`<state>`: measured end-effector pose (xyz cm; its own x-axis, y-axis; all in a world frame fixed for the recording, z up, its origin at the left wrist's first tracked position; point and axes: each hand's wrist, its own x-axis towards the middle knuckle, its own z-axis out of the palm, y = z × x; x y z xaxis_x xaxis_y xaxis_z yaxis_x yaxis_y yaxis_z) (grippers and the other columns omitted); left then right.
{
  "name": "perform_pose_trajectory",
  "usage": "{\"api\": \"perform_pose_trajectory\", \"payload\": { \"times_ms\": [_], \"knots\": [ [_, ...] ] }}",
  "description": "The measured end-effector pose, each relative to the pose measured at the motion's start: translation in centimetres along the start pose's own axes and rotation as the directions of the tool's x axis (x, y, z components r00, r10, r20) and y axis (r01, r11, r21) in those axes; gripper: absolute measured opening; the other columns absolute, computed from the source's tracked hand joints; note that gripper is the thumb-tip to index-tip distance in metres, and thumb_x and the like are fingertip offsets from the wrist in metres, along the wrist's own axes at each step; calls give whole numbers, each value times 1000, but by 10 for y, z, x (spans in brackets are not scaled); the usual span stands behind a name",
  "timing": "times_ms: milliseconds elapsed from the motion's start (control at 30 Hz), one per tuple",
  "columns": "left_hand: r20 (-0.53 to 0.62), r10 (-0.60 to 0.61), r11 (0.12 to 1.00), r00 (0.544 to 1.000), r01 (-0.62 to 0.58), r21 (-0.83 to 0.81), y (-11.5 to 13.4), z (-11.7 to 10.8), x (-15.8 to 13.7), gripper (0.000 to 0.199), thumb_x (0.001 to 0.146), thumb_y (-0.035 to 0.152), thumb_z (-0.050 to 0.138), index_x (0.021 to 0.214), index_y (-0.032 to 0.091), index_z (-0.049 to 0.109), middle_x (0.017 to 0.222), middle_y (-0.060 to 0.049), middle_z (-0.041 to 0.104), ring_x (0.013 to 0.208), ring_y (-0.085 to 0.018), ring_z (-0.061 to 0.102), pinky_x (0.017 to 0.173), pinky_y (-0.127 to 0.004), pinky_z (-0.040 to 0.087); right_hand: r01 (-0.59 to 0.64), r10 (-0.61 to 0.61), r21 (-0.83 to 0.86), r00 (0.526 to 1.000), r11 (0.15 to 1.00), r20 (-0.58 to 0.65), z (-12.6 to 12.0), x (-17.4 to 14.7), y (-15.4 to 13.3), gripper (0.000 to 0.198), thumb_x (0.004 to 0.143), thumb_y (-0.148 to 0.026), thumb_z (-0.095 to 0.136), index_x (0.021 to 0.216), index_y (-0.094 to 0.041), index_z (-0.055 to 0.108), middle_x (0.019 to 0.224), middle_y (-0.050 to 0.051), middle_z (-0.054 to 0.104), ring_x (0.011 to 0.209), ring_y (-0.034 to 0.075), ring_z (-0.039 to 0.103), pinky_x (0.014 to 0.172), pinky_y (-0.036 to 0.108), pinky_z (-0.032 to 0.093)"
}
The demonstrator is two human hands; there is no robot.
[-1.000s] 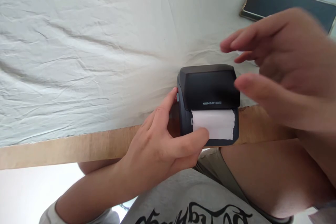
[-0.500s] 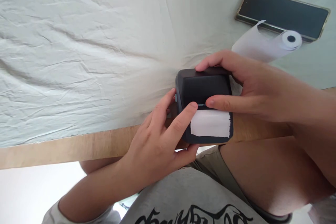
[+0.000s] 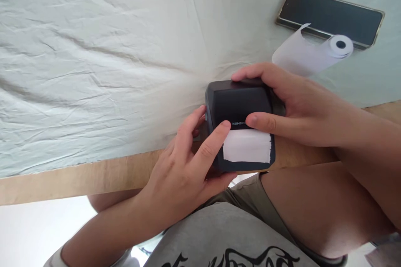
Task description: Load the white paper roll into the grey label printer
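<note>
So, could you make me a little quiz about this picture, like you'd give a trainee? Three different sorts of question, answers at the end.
1. True or false: the left hand and the right hand both touch the device.

2. Which lies nearest the phone?
a) the left hand
b) the roll
c) the device

3. Fill in the colour: the strip on the front of the device is ____.

Key: 1. True; 2. b; 3. white.
</note>
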<state>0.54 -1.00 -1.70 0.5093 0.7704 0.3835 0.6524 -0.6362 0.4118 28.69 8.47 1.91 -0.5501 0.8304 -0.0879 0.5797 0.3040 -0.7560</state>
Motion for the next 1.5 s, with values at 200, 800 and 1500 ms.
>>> {"api": "perform_pose_trajectory", "payload": {
  "times_ms": [200, 800, 1500],
  "knots": [
    [-23, -3, 1000, 1000, 3, 4, -1, 1, 0, 68, 121, 51, 74, 175, 16, 54, 175, -33, 62, 156, -41, 77, 119, -52, 75, -9, 9, 2, 1000, 1000, 10, -7, -3, 1, 77, 117, -86, 40, 163, -29, 65, 144, 8, 74, 124, 18, 71, 127, 45, 65],
    [-69, 30, 999, 997, -27, 45, 3, 0, 1, 108, 119, 50, 81, 196, 5, 20, 173, -32, 67, 154, -41, 79, 119, -45, 76, 29, -33, -75, 998, 997, -51, 0, -8, 13, 79, 116, -87, 42, 166, -29, 58, 141, 10, 72, 128, 22, 70, 118, 48, 67],
    [-51, -30, 999, 998, 31, 26, 3, 4, 2, 97, 124, 61, 65, 196, 11, 23, 169, -26, 76, 148, -37, 84, 121, -40, 73, 22, -22, 5, 1000, 1000, -1, 0, -7, 13, 101, 104, -96, 54, 177, -27, 52, 161, 13, 69, 138, 30, 73, 110, 48, 69]
  ]
}}
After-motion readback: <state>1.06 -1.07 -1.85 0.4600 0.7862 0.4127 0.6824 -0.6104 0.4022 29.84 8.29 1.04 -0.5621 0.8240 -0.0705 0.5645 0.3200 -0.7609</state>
